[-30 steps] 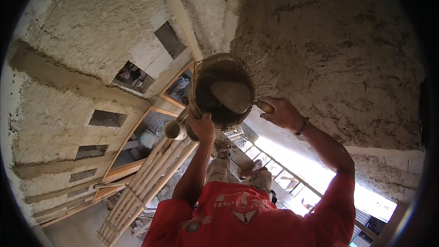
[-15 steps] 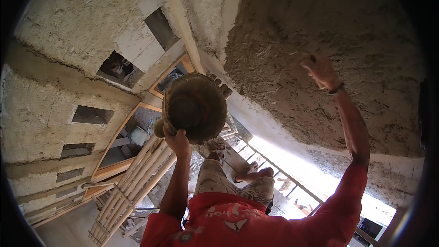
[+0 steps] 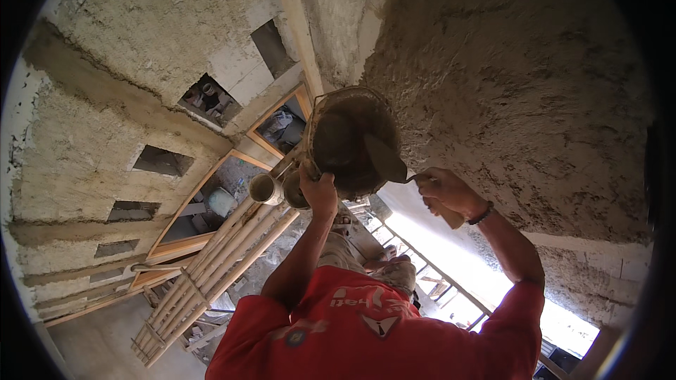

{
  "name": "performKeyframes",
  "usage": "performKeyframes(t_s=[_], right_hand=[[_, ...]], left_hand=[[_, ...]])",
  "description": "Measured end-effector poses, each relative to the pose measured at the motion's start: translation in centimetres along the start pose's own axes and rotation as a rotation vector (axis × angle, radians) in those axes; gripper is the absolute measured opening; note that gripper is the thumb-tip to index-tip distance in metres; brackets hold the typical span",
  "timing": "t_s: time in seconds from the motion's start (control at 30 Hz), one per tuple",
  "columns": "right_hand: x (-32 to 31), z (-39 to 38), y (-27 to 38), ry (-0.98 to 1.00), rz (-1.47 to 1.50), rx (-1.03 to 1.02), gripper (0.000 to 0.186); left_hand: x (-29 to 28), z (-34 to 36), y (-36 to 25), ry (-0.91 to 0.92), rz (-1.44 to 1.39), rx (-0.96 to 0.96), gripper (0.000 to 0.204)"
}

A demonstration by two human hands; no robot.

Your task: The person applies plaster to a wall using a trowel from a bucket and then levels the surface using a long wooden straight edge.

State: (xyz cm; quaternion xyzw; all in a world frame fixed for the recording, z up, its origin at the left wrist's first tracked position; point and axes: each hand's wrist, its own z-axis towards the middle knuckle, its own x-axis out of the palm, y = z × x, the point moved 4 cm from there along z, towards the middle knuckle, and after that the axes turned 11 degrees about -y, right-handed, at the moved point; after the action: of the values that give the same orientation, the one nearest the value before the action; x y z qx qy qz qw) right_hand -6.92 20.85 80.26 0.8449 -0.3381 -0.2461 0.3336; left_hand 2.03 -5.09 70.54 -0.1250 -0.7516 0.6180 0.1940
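Down from the rough grey-brown plastered wall, the right hand has come back to the dark, round, mortar-caked bucket, which has shifted up and rightward in my view over the last half second.

I judge the bucket to be fairly weighty with anything wet in it, its wall firm and its rim gritty, perhaps slick where damp. I would take it by the rim, fingers wrapped well over the edge. The flat grey metal trowel should feel light and stiff, though a loaded blade would pull its tip down; the pale handle is the place to hold it.

Dried, streaky grey-brown crust coats the bucket inside and along its lip. The trowel's broad blade looks dull and smeared, joined to the handle by a thin bent neck. The bucket's bottom is too dark for me to tell how much it holds.

I see the left hand clamped on the bucket's near-left rim, holding it in front of the chest, mouth toward the camera, beside the wall. The right hand is closed around the trowel's handle, the blade across the bucket's right lip.
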Motion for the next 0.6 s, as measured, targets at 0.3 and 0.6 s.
performKeyframes(t_s=[0.3, 0.6], right_hand=[[8.3, 6.1, -0.3, 0.004, 1.043, 0.059, 0.023], [8.8, 6.4, 6.9, -0.609, -0.335, -0.809, 0.032]], left_hand=[[3.5, -2.5, -4.3, 0.024, 0.037, 0.124, 0.041], [4.6, -0.8, -6.5, 0.224, -0.001, 0.198, 0.042]])
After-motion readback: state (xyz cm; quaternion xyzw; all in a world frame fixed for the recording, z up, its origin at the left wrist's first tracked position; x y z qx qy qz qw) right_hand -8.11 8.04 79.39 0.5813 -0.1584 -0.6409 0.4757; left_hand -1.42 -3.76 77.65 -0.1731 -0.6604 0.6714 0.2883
